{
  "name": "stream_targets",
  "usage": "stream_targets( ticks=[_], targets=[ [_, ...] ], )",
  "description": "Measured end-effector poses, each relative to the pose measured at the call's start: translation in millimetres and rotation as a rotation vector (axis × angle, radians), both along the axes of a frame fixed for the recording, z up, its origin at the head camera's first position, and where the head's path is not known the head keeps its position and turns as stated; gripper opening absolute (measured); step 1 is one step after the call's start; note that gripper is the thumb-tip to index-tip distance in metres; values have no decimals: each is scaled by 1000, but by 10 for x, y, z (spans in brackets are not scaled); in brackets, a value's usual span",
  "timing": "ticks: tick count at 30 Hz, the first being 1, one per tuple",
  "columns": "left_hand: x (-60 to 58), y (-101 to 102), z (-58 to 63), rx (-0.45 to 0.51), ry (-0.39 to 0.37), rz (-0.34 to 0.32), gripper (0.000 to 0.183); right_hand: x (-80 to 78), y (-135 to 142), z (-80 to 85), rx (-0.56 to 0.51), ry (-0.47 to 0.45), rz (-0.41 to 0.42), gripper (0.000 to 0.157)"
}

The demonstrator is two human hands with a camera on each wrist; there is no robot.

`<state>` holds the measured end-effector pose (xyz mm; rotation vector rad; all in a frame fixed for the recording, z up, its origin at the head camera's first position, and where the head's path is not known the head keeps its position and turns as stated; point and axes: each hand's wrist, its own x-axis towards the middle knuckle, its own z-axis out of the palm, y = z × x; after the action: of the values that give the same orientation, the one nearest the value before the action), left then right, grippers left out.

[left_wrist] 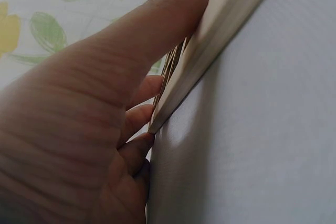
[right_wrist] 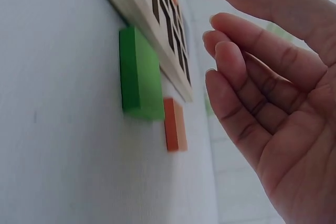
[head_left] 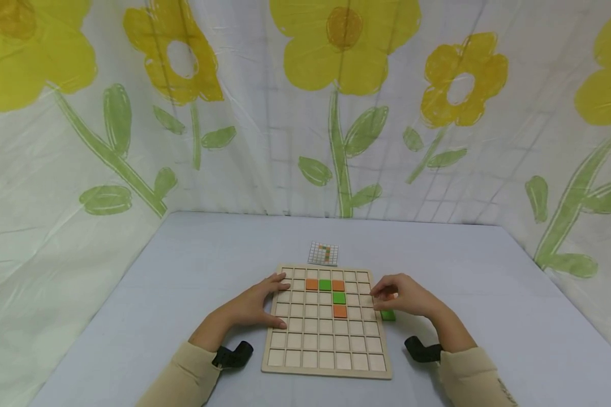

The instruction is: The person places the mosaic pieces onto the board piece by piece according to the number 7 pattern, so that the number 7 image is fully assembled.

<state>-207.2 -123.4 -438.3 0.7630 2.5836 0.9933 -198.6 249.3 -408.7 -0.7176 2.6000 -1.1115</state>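
A wooden grid board (head_left: 310, 341) lies on the table. Orange, green and orange square tiles (head_left: 312, 284) sit in a row near its top, with a green tile (head_left: 339, 298) and an orange tile (head_left: 340, 311) below the right-hand one. My left hand (head_left: 252, 305) rests on the board's left edge, thumb and fingers spread along it. Past the right edge, my right hand (head_left: 407, 295) hovers with loosely bent fingers and nothing between them. Under it, a loose green tile (right_wrist: 142, 77) and a loose orange tile (right_wrist: 176, 124) lie on the table beside the board.
Just behind the board lies a small card (head_left: 323, 254) with a printed grid and an orange and green pattern. White sheeting with painted yellow flowers (head_left: 344, 28) hangs behind the pale table (head_left: 224, 249).
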Motion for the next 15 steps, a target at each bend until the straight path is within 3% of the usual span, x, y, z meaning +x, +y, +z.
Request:
stream_targets(
  ticks=[15],
  targets=[
    [13, -8, 31, -1, 13, -19, 88, 101, 246, -92, 1, -53, -60, 29]
  ],
)
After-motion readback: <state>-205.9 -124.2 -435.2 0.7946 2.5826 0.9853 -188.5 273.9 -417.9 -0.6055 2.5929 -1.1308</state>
